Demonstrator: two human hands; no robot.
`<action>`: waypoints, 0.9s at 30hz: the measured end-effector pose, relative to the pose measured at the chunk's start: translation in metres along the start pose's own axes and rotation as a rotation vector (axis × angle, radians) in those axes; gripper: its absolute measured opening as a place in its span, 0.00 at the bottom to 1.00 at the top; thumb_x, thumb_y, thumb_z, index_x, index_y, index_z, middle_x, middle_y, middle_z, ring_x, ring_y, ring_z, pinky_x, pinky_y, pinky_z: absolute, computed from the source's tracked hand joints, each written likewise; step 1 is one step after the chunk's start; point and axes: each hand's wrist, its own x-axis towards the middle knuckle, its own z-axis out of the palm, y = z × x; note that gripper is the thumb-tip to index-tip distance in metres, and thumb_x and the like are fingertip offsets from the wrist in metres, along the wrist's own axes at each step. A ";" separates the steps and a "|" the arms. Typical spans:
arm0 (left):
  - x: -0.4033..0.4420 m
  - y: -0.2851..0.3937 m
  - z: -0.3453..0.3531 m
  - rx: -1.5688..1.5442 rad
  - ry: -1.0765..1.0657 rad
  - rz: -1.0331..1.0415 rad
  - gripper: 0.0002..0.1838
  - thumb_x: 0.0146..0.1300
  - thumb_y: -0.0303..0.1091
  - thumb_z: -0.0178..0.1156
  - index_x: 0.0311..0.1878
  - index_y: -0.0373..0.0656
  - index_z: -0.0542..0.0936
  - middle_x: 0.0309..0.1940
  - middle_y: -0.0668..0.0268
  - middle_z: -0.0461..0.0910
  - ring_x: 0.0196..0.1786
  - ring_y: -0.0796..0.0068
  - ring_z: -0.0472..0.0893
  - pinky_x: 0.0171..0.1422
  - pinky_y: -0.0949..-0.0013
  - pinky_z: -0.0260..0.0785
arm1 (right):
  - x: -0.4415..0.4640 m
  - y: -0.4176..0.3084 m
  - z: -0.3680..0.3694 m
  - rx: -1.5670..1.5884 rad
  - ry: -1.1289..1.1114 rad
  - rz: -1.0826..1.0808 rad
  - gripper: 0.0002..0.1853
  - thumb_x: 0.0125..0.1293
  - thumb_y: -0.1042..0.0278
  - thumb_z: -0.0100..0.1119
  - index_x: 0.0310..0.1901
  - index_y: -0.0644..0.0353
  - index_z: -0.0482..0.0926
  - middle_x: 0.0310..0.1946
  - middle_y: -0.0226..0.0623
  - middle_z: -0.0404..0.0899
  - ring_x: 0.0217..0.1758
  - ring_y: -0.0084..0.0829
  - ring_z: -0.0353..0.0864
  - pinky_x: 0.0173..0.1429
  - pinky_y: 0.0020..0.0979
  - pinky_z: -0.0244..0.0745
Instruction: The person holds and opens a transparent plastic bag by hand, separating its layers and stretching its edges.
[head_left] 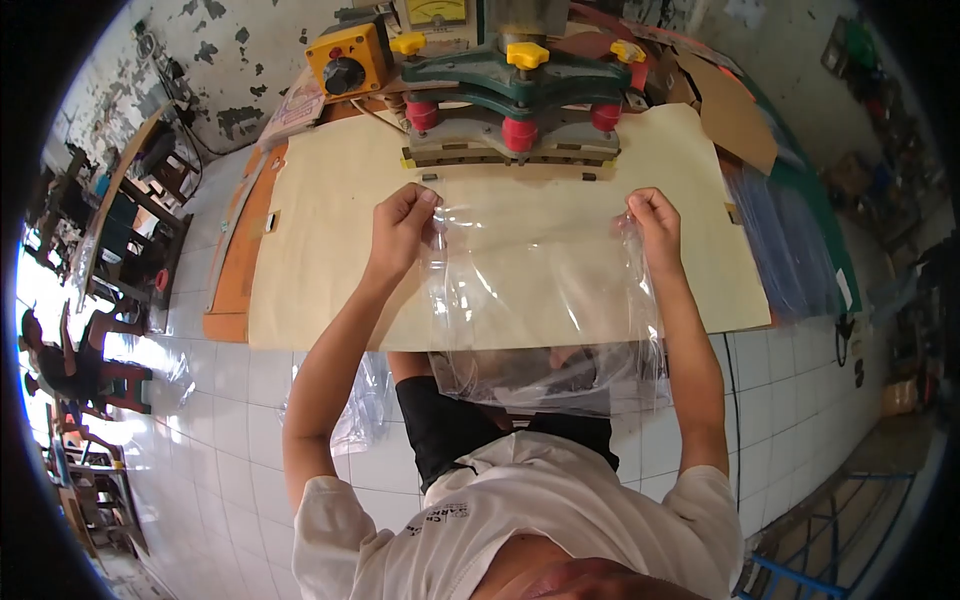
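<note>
A clear plastic sheet or bag (540, 280) is stretched between my two hands over the cream-covered table (330, 230), and its lower part hangs past the table's front edge above my lap. My left hand (408, 225) pinches its upper left corner. At the upper right corner, my right hand (652, 222) is closed on it in the same way. Just beyond the plastic's top edge stands a green press machine (520, 95) with yellow knobs and red cylinders, its metal bar (510, 157) low over the table.
A yellow control box (348, 60) with a black dial sits left of the machine. Clear sheets (785, 240) lie on the right, near brown cardboard (725, 110). More plastic (360, 405) is below the table at left. Another person (70, 360) sits far left.
</note>
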 end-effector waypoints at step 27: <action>0.001 -0.021 0.006 -0.241 0.045 0.056 0.12 0.71 0.34 0.52 0.36 0.33 0.76 0.23 0.68 0.74 0.25 0.82 0.73 0.29 0.75 0.65 | 0.006 -0.071 0.017 -0.796 -0.202 -0.111 0.16 0.66 0.66 0.58 0.49 0.71 0.77 0.47 0.40 0.79 0.51 0.32 0.77 0.57 0.28 0.69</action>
